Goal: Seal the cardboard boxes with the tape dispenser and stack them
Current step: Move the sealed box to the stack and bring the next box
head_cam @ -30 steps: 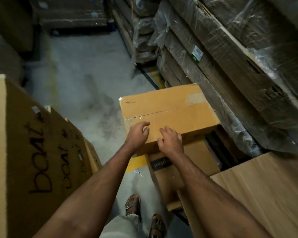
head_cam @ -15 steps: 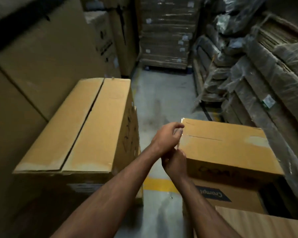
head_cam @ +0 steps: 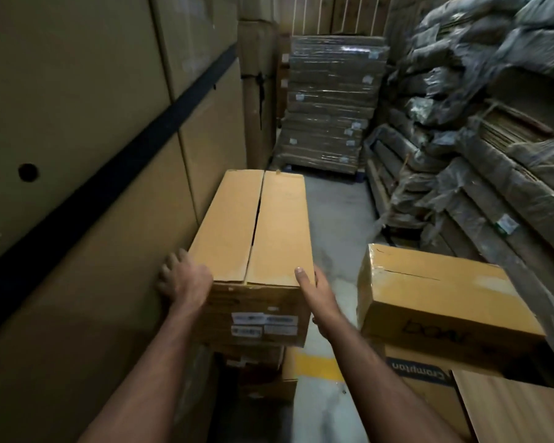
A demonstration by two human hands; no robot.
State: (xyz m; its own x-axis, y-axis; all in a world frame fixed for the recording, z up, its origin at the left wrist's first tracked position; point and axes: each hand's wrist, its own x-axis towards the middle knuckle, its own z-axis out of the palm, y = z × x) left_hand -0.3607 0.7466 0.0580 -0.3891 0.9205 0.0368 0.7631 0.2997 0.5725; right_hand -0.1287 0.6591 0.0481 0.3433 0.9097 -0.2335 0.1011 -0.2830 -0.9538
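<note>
The long box [head_cam: 256, 238] was matt tan cardboard with white paper labels [head_cam: 263, 324]. The smaller box [head_cam: 435, 295] was cardboard too, glossy with clear tape. Shiny plastic wrap covered the flat stacks [head_cam: 330, 103]. The floor [head_cam: 336, 225] looked like dull concrete.

Both bare forearms are reaching forward. The left hand [head_cam: 183, 281] is lying spread, fingers curling downward, while the right hand [head_cam: 314, 287] is standing on edge, thumb pointing up, palms facing each other.
</note>
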